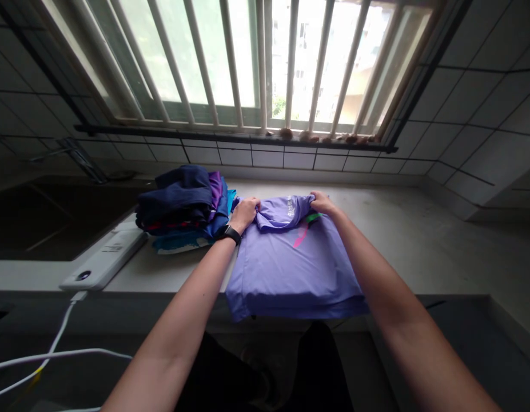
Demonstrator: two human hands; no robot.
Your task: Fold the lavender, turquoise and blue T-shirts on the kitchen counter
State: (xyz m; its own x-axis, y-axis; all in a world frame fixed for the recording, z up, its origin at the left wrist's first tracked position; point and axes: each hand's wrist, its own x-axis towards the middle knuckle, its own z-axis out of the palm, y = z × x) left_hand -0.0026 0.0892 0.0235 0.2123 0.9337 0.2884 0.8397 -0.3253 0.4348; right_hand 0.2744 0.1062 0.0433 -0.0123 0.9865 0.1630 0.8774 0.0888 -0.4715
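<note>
Counter (389, 229), lilac shirt (290, 269) folded flat, pink print (301, 236); left hand (243, 214), right hand (323, 203) gripping top fold.

Barred window (265, 63), daylight beyond; white tiled walls (470, 109), dark grout; pale worktop (397, 240); dark sink basin (54, 217), left.

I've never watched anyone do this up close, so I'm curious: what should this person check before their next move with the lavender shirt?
1. Left hand gripping the lavender shirt: ok, it pinches the upper edge.
2. Right hand gripping the shirt: ok, it pinches the same edge further right.
3. Shirt lying smooth: not ok, the top is bunched between the hands.
4. Shirt fully on the counter: not ok, its near edge overhangs the front.
5. Stack of folded clothes steady: ok, it sits upright beside the left hand.
6. White device apart from the shirt: ok, it lies beyond the stack.
</note>
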